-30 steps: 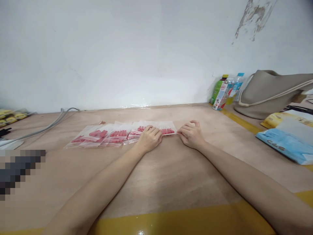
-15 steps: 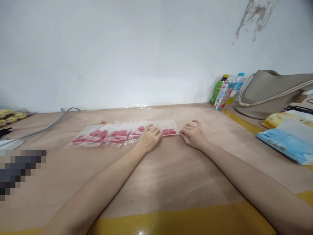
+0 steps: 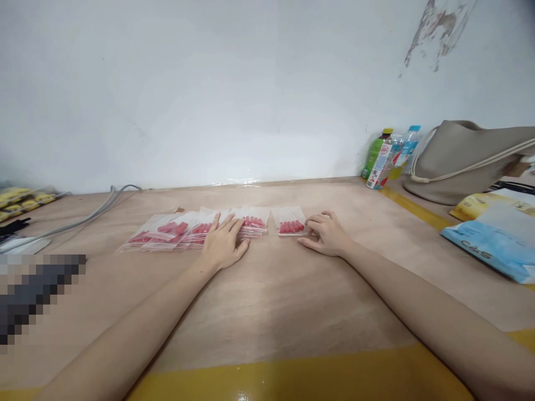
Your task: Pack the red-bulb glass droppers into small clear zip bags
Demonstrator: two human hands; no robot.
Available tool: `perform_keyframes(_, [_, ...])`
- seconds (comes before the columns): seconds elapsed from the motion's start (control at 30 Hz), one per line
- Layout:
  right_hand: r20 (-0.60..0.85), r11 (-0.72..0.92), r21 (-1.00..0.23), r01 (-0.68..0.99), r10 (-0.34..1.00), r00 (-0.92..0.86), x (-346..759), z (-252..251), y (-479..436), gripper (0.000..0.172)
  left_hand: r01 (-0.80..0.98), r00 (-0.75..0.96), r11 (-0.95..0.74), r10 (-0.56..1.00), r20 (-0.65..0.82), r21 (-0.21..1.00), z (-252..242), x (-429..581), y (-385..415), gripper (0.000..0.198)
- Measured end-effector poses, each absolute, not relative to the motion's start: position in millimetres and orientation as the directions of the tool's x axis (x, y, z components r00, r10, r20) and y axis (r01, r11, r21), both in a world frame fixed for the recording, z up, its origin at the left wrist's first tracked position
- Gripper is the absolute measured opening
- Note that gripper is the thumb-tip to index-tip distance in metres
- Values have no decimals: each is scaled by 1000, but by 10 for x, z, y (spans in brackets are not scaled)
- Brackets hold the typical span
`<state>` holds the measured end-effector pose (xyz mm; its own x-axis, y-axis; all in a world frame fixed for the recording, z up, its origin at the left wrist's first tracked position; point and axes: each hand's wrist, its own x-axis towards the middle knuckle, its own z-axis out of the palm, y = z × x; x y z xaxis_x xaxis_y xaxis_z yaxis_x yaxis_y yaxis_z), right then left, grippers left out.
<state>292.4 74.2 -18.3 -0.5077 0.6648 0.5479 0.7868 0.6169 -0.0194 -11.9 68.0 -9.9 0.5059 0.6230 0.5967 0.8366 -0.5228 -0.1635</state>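
Observation:
Several clear zip bags [image 3: 156, 231] holding red pieces lie overlapped in a row on the table. My left hand [image 3: 223, 242] rests over the right part of this row, fingers spread, covering some of the bags. Just right of the row, a single zip bag [image 3: 288, 221] with red pieces lies flat by itself. Beside its right edge is my right hand [image 3: 328, 234], thumb and fingers apart, with nothing seen between them. Whether its fingertips touch the bag I cannot tell.
Drink bottles [image 3: 380, 159] and a grey bag [image 3: 463, 161] stand at the back right by the wall [image 3: 251, 94]. A blue tissue pack [image 3: 487, 245] lies at right. A grey cable [image 3: 92, 214] and yellow packets [image 3: 25, 200] are at left. Yellow tape [image 3: 292, 376] runs along the front.
My left hand has moved left from the single bag onto the row and spread its fingers. My right hand has let go of the single bag's corner, its thumb now apart.

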Motion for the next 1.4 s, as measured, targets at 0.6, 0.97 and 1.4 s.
perform_keyframes(0.6, [513, 385, -92, 918, 809, -288, 3034, -182, 767, 21, 812, 467, -580, 712, 525, 65, -240, 624, 861, 27])
perform_keyframes(0.97, [668, 221, -128, 967, 740, -81, 3126, -195, 768, 34, 775, 386, -600, 698, 603, 198, -201, 1114, 800, 53])
perform_keyframes(1.4, [680, 480, 36, 877, 631, -373, 2909, -325, 895, 27, 735, 424, -590, 785, 452, 334, -136, 365, 751, 31])
